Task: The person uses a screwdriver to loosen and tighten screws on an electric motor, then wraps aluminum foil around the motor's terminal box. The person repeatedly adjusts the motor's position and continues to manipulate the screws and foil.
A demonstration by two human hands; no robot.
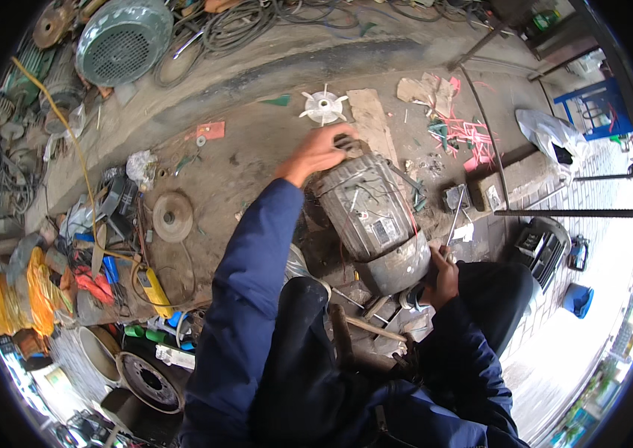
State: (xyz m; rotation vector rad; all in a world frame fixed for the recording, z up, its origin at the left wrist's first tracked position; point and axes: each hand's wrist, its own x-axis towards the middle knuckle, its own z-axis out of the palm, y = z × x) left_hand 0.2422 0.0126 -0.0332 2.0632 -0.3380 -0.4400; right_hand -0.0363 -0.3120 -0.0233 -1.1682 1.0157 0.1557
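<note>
A weathered electric motor (361, 209) lies on its side in front of me, with loose wires on its body and a rounded end cover (395, 267) at the near end. My left hand (320, 153) is closed on the dark shaft end (345, 143) at the motor's far end. My right hand (443, 270), beside the end cover, grips a long thin metal tool (457, 216) that points up and away; its tip's exact shape is unclear. A white plastic fan (324, 105) lies beyond my left hand.
Cables (219, 41), a green fan cover (119, 41) and old motors line the back left. Bags, tools and a yellow controller (154, 290) crowd the left. A metal frame (570, 213), a concrete block (518, 183) and pink scraps (469, 142) are at the right.
</note>
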